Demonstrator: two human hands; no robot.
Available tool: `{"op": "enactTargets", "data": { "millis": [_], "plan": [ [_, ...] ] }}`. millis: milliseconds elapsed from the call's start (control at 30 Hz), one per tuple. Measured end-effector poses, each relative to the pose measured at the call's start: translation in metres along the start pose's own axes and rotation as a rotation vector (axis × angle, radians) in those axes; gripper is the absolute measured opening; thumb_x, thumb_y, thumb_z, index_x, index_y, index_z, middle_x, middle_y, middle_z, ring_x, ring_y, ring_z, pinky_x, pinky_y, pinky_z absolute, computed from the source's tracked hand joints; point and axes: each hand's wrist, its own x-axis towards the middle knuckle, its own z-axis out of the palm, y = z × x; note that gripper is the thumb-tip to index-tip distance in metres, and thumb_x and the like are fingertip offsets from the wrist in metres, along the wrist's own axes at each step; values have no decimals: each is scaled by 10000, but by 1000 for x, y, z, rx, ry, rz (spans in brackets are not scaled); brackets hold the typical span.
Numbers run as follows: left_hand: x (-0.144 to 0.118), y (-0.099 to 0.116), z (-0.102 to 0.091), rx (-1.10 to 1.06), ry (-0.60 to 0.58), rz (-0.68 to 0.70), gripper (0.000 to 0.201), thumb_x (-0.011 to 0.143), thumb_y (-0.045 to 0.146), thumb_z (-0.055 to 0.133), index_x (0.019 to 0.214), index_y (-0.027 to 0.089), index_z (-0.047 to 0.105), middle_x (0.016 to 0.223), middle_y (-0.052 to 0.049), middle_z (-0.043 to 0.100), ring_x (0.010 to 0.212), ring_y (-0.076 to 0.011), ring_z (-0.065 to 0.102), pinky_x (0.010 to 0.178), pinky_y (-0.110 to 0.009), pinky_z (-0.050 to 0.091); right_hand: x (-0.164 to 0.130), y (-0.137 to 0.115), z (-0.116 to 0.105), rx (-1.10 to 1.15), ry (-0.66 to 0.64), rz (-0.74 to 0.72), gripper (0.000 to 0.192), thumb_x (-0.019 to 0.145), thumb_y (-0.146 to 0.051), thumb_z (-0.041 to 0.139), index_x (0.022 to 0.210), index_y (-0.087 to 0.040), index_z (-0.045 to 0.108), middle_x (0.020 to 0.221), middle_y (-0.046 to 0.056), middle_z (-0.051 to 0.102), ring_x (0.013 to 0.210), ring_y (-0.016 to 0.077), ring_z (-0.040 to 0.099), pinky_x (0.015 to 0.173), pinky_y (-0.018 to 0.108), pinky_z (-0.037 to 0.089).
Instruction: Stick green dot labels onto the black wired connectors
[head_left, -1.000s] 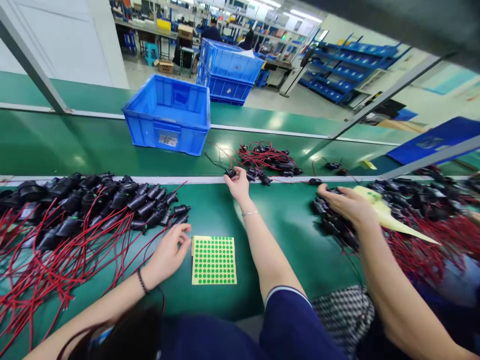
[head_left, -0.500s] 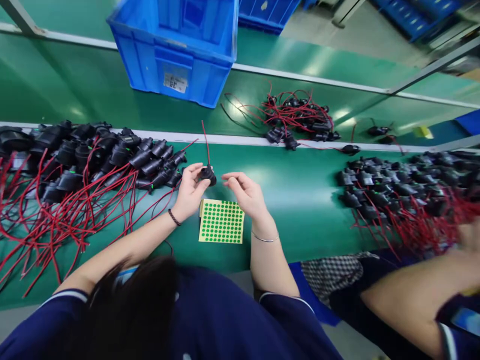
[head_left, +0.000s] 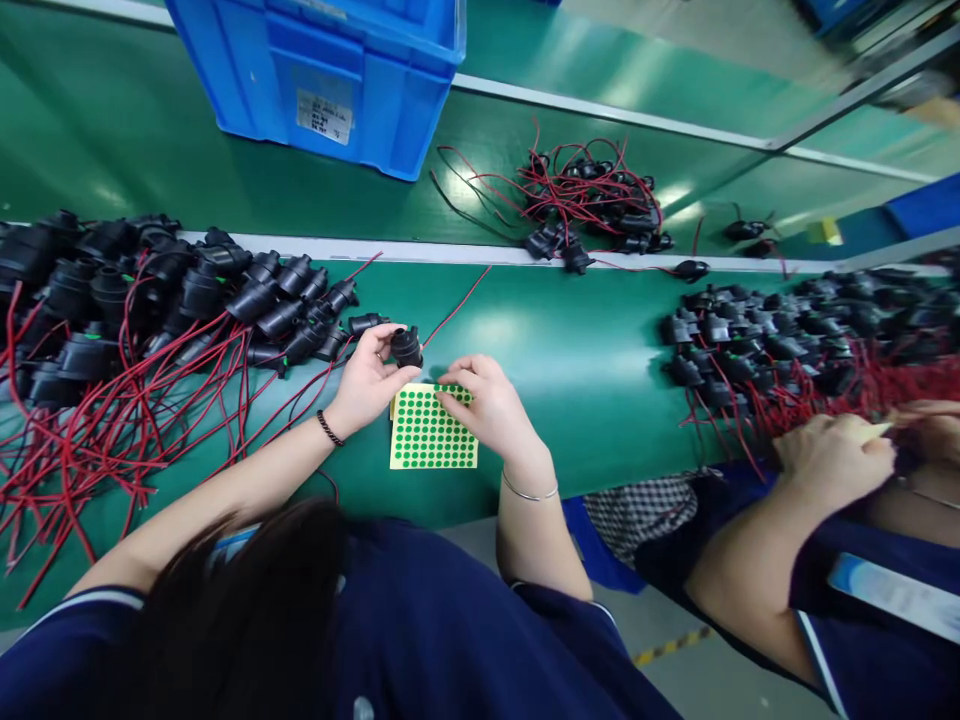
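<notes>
My left hand [head_left: 365, 380] grips a small black connector [head_left: 406, 347] whose red wire [head_left: 457, 303] trails up and right across the green table. Just below it lies a yellow sheet of green dot stickers [head_left: 429, 438]. My right hand [head_left: 487, 405] rests on the sheet's upper right part, its fingertips pressed onto the dots. A pile of black connectors with red wires [head_left: 150, 320] lies to the left of my left hand.
A blue crate [head_left: 330, 70] stands on the far belt, with a smaller tangle of wired connectors [head_left: 592, 205] to its right. Another pile of connectors [head_left: 787, 345] lies at the right, where a co-worker's hands [head_left: 840, 455] work.
My right hand has dropped from the air onto the sticker sheet. My left hand still holds the connector, and its red wire has swung from upright to the right. The co-worker's hands have come into view.
</notes>
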Motion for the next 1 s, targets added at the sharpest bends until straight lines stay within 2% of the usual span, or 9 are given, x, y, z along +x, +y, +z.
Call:
{"op": "enactTargets", "data": {
  "millis": [167, 400, 467, 567, 667, 800, 1000],
  "plan": [
    [0, 1, 0, -23, -40, 5, 518, 827, 334, 783, 1231, 241, 472, 1257, -89, 630, 1189, -207, 660, 1043, -391, 542, 1, 0, 5, 1, 30, 7, 31, 890, -175, 666, 907, -186, 690, 956, 94, 639, 926, 251, 586, 824, 420, 517],
    [0, 5, -1, 12, -78, 25, 430, 880, 316, 716, 1207, 233, 449, 1212, -91, 651, 1171, -196, 665, 1050, -399, 530, 3, -7, 3, 108, 81, 0, 122, 927, -214, 613, 821, -216, 674, 889, 73, 659, 869, 227, 591, 790, 407, 510],
    [-1, 5, -1, 61, -81, 38, 413, 888, 295, 696, 1204, 233, 438, 1205, -94, 645, 1165, -193, 660, 1024, -383, 541, 5, -11, 0, 234, 114, 54, 110, 925, -231, 618, 822, -228, 655, 872, 55, 669, 858, 211, 615, 787, 396, 519],
    [-4, 3, -2, 167, -67, 51, 389, 881, 259, 681, 1192, 219, 452, 1206, -104, 623, 1155, -193, 645, 994, -371, 552, 8, -19, -3, 485, 162, 216, 64, 919, -267, 624, 863, -238, 627, 849, 25, 677, 782, 171, 633, 734, 351, 532],
    [-5, 2, -2, 271, -49, 68, 376, 871, 226, 669, 1195, 210, 478, 1221, -109, 599, 1159, -199, 628, 997, -380, 553, 13, -26, -3, 666, 168, 333, 83, 904, -309, 642, 901, -234, 608, 806, 6, 658, 728, 146, 623, 703, 320, 526],
    [-5, 0, -4, 352, -41, 97, 376, 862, 194, 657, 1202, 210, 496, 1217, -106, 591, 1161, -210, 628, 999, -392, 556, 21, -32, 2, 766, 152, 367, 101, 904, -314, 628, 926, -226, 585, 787, -3, 632, 719, 134, 615, 687, 303, 507],
    [-5, 0, -5, 422, -59, 143, 369, 871, 190, 643, 1213, 210, 503, 1202, -100, 593, 1156, -216, 634, 992, -404, 564, 24, -34, 5, 770, 124, 379, 85, 893, -299, 611, 913, -223, 580, 789, -4, 624, 701, 126, 606, 645, 293, 484]
  ]
}}
